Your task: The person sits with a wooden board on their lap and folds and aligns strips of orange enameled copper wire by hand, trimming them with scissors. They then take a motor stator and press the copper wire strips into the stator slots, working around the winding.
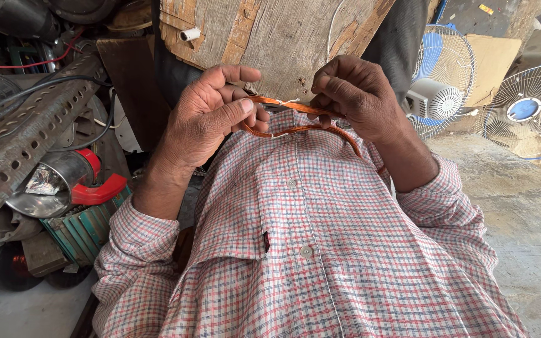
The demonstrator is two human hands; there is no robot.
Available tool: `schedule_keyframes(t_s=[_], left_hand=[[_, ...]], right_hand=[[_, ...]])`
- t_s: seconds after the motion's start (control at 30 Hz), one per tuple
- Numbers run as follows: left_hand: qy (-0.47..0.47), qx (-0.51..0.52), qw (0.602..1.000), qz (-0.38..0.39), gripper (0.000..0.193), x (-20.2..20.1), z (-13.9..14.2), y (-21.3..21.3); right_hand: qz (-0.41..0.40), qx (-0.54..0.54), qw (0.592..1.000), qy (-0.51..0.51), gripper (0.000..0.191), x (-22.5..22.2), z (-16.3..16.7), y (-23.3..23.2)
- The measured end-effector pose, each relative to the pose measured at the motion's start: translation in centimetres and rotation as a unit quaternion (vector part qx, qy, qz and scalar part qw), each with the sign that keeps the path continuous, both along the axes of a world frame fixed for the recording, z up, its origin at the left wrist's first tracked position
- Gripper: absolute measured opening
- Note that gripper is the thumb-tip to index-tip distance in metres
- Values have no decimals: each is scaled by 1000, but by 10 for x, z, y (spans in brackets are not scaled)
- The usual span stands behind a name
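We pinch the copper wire loop point(295, 122) between our left hand point(211, 116) and right hand point(352, 94) (both closed tight); pulling unevenly could kink its strands.

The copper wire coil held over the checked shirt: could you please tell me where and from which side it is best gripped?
Probably at its two ends. The copper wire coil is a long, flattened loop lying crosswise, so each end offers a narrow bundle to pinch. The left hand comes from the left end, the right hand from the right, where pale ties seem to bind the strands.
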State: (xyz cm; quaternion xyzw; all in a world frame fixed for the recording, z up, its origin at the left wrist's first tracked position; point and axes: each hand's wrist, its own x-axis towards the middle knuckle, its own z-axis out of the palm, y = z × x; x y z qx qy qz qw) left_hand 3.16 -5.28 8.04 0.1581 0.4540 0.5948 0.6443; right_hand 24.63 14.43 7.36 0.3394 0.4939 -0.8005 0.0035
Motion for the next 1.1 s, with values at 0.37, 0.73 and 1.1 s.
schedule_keyframes(t_s=[0.37,0.73,1.1], left_hand=[[-12,26,999,43,44,4,2,5],[4,25,999,47,45,2,8,11],[99,25,994,33,44,3,13,15]], right_hand=[[-36,-29,997,68,18,-1,-12,7],[-2,-17,996,86,21,-6,-7,10],[80,123,986,75,20,-17,-6,-3]])
